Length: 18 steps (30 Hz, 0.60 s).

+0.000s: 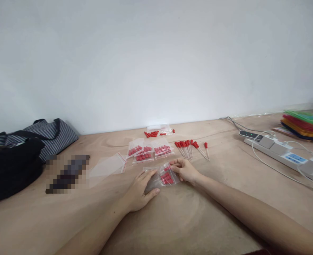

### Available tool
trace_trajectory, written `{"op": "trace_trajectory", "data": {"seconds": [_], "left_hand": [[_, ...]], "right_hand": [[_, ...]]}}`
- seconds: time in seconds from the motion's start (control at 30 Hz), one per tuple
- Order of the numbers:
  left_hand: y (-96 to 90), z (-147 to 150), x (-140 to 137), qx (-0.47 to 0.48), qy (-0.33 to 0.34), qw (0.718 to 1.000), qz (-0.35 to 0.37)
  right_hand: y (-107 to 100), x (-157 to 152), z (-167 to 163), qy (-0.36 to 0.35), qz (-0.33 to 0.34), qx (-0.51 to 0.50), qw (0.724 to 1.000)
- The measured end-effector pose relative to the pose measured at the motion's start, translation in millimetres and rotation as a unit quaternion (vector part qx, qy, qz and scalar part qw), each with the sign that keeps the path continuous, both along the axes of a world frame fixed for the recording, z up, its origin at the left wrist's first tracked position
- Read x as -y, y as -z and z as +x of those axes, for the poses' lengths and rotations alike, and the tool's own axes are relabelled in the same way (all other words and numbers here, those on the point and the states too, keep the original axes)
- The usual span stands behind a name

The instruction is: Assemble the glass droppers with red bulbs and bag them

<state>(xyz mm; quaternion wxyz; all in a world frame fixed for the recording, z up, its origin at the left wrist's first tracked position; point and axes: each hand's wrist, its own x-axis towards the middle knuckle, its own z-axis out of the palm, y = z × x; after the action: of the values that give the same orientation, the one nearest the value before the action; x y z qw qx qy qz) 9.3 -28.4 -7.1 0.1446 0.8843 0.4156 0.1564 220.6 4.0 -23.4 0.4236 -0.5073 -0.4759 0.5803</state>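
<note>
A clear zip bag (156, 181) with several red rubber bulbs (167, 178) inside lies on the wooden table before me. My left hand (141, 191) rests at its left end, thumb and fingers apart. At the opposite end, my right hand (184, 170) has its fingers curled and pinched on the bag's edge, close to one red bulb. Just beyond are filled bags (143, 157) of red bulbs, partly overlapping. Several droppers (183, 146) with red bulbs and thin pale stems lie to the right of those bags. Flat empty zip bags (107, 167) are on the left.
Loose red bulbs (151, 134) lie near the wall beside clear plastic (159, 128). To the right are a power strip (275, 150) with cables and a stack of coloured sheets (305, 124). A striped bag (62, 136), black cloth (11, 171) and a blurred dark object (68, 173) occupy the left.
</note>
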Motion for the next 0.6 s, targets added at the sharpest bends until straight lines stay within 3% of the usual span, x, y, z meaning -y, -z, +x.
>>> {"op": "trace_trajectory", "data": {"seconds": [0.1, 0.23, 0.3, 0.37, 0.47, 0.6], "left_hand": [[-2.0, 0.7, 1.0, -0.002, 0.000, 1.000, -0.003], [-5.1, 1.9, 2.4, -0.005, 0.001, 1.000, -0.004], [-5.4, 2.0, 2.5, -0.006, 0.003, 1.000, -0.006], [-4.6, 1.7, 2.2, -0.002, 0.005, 1.000, -0.006], [-2.4, 1.0, 1.4, 0.000, 0.005, 1.000, -0.006], [-1.2, 0.5, 1.1, -0.013, -0.001, 1.000, -0.016]], "right_hand": [[8.4, -0.2, -4.7, 0.020, 0.046, 0.017, 0.999], [13.3, 0.1, -5.3, -0.062, 0.075, 0.052, 0.994], [8.9, -3.3, 1.6, -0.077, 0.098, 0.144, 0.982], [0.6, -11.1, 15.6, -0.022, 0.131, 0.285, 0.949], [-12.8, -28.4, 45.7, 0.076, 0.151, 0.376, 0.911], [-17.9, -48.8, 80.2, 0.181, 0.104, 0.475, 0.855]]}}
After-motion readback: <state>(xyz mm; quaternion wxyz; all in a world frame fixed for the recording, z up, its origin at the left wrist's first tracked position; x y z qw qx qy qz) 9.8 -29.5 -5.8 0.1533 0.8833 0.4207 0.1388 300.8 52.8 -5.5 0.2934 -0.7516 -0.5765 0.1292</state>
